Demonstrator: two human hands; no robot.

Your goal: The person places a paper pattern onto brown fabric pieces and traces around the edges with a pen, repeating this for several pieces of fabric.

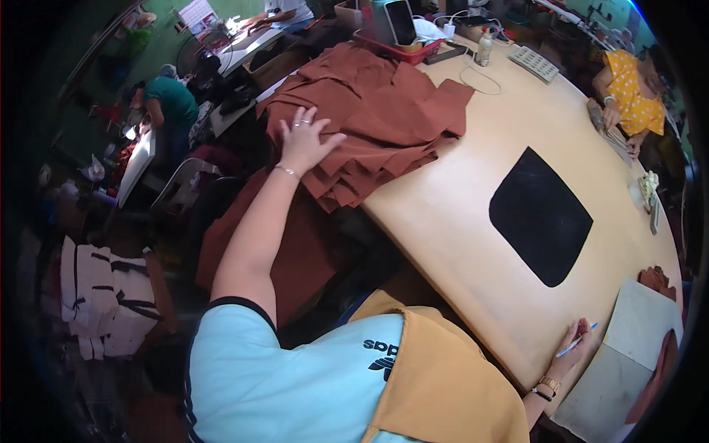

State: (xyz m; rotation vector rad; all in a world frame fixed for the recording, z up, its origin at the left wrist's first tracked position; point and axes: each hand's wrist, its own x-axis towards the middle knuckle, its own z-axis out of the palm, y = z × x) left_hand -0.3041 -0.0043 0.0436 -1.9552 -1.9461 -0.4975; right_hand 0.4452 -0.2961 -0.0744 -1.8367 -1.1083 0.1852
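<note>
My left hand (301, 148) reaches out to the near left edge of a pile of reddish-brown fabric pieces (377, 103). Its fingers are spread over the cloth and grip nothing. Over by the right side of the table, my right hand (570, 354) is closed around a slim blue and white pen (578, 339). Between the two hands a flat black piece (543, 218) with rounded corners lies on the pale tabletop (436, 236). More brown fabric (288, 255) hangs below the table edge under my left arm.
Grey boards (628, 362) with brown cloth lie beside my right hand. A red tray (402, 52), a small bottle (484, 48) and a power strip (533, 63) stand at the far side. A person in yellow (631, 92) works across the table; others sit at machines left. White bundles (111, 295) rest lower left.
</note>
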